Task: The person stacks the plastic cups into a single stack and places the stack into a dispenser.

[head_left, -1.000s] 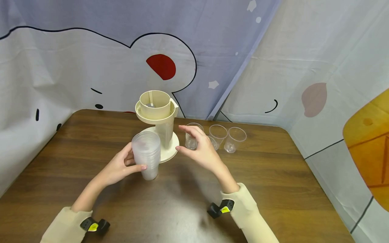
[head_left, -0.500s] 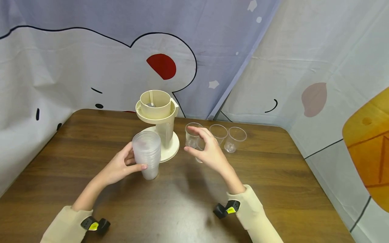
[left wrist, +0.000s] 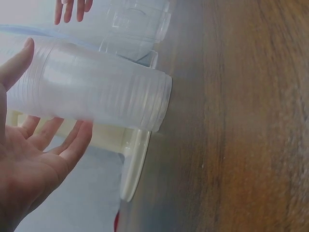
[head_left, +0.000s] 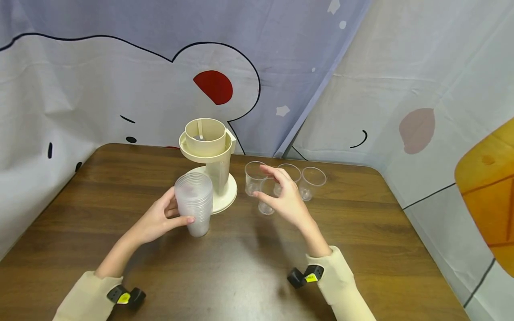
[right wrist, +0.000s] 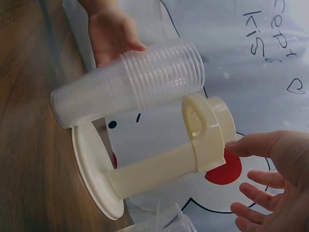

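Note:
My left hand (head_left: 162,216) holds a tall stack of clear plastic cups (head_left: 194,203), thumb on the near side and fingers around the left. The stack stands upright on the table, as its base (left wrist: 161,104) shows in the left wrist view. Just behind it is a cream cup dispenser (head_left: 218,174) with a round base and ring-shaped top. My right hand (head_left: 287,200) hovers to the right, thumb and fingers spread in a C with nothing between them. Below its fingertips stands a single clear cup (head_left: 266,208), partly hidden by the hand.
Behind my right hand, more single clear cups stand in a row: one on the left (head_left: 254,180), one in the middle partly covered by my fingers, and one on the right (head_left: 313,180). A printed curtain (head_left: 293,89) hangs behind the brown wooden table (head_left: 241,276).
My right hand has shifted to the right, away from the dispenser, uncovering the front cup and the left cup of the row. The left hand and the stack stay put.

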Motion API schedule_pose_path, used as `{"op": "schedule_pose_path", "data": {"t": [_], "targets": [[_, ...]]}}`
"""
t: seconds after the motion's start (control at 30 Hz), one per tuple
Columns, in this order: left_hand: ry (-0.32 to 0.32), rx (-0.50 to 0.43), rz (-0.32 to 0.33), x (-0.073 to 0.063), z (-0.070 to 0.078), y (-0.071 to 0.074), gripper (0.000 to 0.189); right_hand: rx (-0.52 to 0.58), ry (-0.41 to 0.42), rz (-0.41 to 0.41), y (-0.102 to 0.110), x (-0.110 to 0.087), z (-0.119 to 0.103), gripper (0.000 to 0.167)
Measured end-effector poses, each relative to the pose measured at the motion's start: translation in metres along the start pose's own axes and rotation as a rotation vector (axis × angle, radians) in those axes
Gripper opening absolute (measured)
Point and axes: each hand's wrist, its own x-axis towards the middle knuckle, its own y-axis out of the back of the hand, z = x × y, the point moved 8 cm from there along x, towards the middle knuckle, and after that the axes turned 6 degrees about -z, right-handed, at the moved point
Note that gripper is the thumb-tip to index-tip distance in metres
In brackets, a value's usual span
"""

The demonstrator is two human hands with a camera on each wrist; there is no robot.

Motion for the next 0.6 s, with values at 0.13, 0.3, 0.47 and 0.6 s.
{"op": "schedule_pose_path", "data": {"t": [0.13,0.3,0.47,0.6], "targets": [[0.002,-0.001,-0.001,0.000,0.000,0.000,0.072,0.025,0.003,0.013,0.003,-0.002,0.001,0.064],[0.011,0.005,0.001,-0.001,0.000,0.001,0.072,0.042,-0.002,0.036,0.008,-0.003,0.008,0.063],[0.016,0.008,0.003,0.000,-0.001,0.001,0.073,0.055,-0.025,0.047,0.011,-0.003,0.016,0.065],[0.013,0.000,0.003,0.000,-0.002,0.001,0.072,0.059,-0.062,0.071,0.016,-0.005,0.019,0.071]]}}
